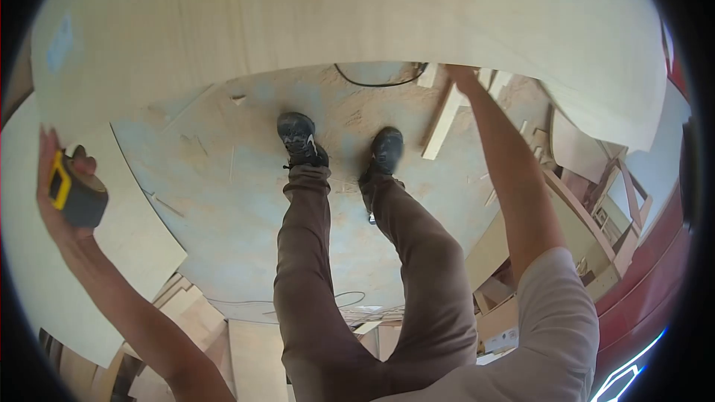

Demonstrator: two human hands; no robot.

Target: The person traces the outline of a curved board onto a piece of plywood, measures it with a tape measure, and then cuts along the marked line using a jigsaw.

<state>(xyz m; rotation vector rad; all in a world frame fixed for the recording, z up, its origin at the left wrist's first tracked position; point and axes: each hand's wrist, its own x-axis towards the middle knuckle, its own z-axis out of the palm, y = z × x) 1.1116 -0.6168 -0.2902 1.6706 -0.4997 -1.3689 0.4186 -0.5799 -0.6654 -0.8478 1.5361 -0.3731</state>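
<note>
Tape measure [85, 199] sits at the left of the frame within the left hand [51, 212], fingers curled against its case, and could drop if they slackened. Across the top, a pale board [357, 15] hides most of the right hand [463, 78], whose grip I cannot tell, and cuts off wood strips [445, 122] below, which might cause a stumble near the 2 black shoes [297, 136].

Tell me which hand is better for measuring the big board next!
Probably the left hand: it holds the tape measure near the big board. The right hand is mostly hidden by that board.
</note>
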